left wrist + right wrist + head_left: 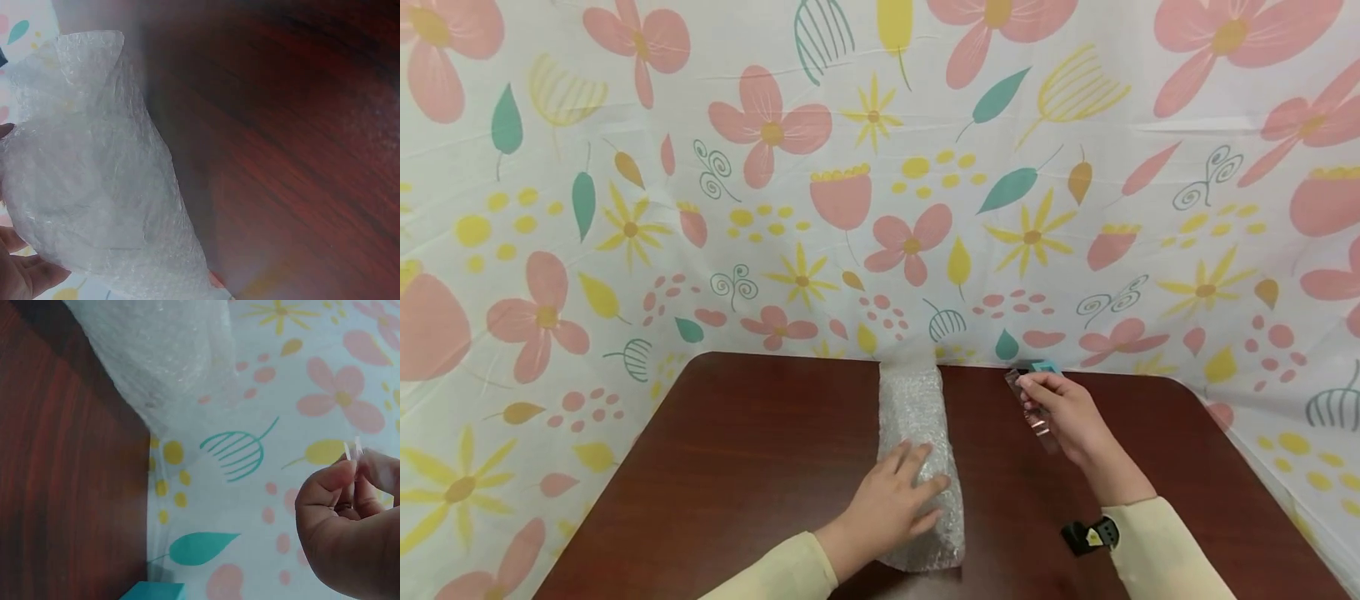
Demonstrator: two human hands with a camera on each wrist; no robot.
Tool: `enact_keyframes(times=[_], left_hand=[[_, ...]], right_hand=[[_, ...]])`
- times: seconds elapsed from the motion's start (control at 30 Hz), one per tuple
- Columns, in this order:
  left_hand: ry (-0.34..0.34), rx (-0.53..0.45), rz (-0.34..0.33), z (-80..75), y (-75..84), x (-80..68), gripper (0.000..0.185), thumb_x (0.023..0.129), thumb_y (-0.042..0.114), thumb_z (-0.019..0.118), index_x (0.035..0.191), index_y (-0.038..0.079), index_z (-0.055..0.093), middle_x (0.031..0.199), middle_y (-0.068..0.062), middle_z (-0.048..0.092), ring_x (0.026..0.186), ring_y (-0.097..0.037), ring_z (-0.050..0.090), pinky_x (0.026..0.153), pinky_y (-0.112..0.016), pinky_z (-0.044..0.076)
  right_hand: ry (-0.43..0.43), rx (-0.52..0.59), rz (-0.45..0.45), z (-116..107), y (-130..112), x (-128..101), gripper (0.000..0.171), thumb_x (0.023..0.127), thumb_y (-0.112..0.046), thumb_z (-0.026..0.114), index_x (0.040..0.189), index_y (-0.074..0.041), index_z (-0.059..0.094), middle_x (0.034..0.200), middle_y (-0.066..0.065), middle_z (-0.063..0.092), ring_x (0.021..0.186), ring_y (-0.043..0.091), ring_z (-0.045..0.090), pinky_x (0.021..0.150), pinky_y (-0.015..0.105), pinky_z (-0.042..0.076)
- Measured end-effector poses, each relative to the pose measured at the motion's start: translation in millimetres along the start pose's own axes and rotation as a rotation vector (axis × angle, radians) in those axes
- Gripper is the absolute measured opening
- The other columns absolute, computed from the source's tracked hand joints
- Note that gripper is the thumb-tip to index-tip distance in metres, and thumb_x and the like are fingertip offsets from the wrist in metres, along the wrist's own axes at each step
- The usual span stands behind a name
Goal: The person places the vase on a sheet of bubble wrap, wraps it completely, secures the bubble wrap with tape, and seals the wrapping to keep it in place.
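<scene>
A long bundle of clear bubble wrap (917,417) lies lengthwise on the dark wooden table (775,442). My left hand (891,504) rests on its near half with the fingers spread. In the left wrist view the bubble wrap (94,175) fills the left side, and fingertips (47,278) show at its edge. To the right of the wrap, my right hand (1067,412) pinches a strip of clear tape (1037,423) between thumb and fingers. The strip's end (352,450) pokes up past the fingertips in the right wrist view.
At the table's back edge, behind the right hand, sits a teal object (1047,367), partly hidden. Its corner (153,591) enters the right wrist view at the bottom. A flower-printed cloth (910,167) hangs around the table's back and sides. A black strap (1090,536) is at the right wrist.
</scene>
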State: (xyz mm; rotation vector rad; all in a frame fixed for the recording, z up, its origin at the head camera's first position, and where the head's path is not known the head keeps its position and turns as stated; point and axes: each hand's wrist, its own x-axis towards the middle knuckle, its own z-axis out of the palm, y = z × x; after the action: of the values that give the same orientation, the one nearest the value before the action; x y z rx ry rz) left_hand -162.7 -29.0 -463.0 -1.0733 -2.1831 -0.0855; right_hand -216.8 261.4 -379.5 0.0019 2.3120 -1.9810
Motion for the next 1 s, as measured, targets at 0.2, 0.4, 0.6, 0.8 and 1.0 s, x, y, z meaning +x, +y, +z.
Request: enact_keyframes(times=[0.2,0.4,0.6,0.8,1.0], left_hand=[[0.003,0.017,0.022,2.5,-2.1,1.9,0.039,0.086,0.053,0.077,0.117,0.03,0.07,0.13,-0.013,0.066,0.111,-0.034,0.072,0.081,-0.036,0.065],[-0.038,-0.003,0.029,2.3,-3.3,1.8,0.043,0.088,0.054,0.076,0.124,0.032,0.07,0.132,-0.011,0.065,0.111,-0.033,0.072,0.083,-0.036,0.064],[-0.066,0.004,0.034,-1.6,-3.4,3.3,0.045,0.089,0.054,0.074,0.129,0.033,0.069,0.134,-0.01,0.065,0.112,-0.033,0.072,0.083,-0.036,0.064],[-0.077,0.021,0.024,-2.7,-2.1,3.6,0.044,0.09,0.055,0.073,0.129,0.035,0.069,0.134,-0.009,0.065,0.114,-0.033,0.071,0.085,-0.035,0.064],[-0.088,0.017,0.016,-3.1,-0.7,3.1,0.044,0.09,0.054,0.072,0.129,0.035,0.068,0.135,-0.009,0.064,0.115,-0.033,0.071,0.081,-0.035,0.065]], right_hand=[[-0.088,-0.087,0.017,6.6,-10.7,3.5,0.017,0.108,-0.031,0.051,0.099,-0.022,0.062,0.083,-0.011,0.057,0.067,0.007,0.049,0.052,0.025,0.038],[-0.188,-0.169,-0.012,13.3,-14.8,8.2,0.021,0.108,-0.026,0.051,0.106,-0.008,0.062,0.088,-0.008,0.062,0.076,0.007,0.059,0.067,0.023,0.052],[-0.223,-0.221,-0.053,22.6,-15.4,13.5,0.026,0.107,-0.027,0.054,0.107,-0.002,0.063,0.091,-0.006,0.064,0.086,0.009,0.064,0.079,0.026,0.056],[-0.266,-0.221,-0.048,33.9,-9.0,18.8,0.026,0.107,-0.021,0.053,0.104,0.004,0.058,0.084,0.002,0.059,0.071,0.016,0.056,0.065,0.034,0.053],[-0.258,-0.339,-0.048,44.5,-5.8,26.8,0.028,0.106,-0.023,0.057,0.111,0.004,0.061,0.087,0.004,0.059,0.078,0.02,0.056,0.066,0.03,0.051]])
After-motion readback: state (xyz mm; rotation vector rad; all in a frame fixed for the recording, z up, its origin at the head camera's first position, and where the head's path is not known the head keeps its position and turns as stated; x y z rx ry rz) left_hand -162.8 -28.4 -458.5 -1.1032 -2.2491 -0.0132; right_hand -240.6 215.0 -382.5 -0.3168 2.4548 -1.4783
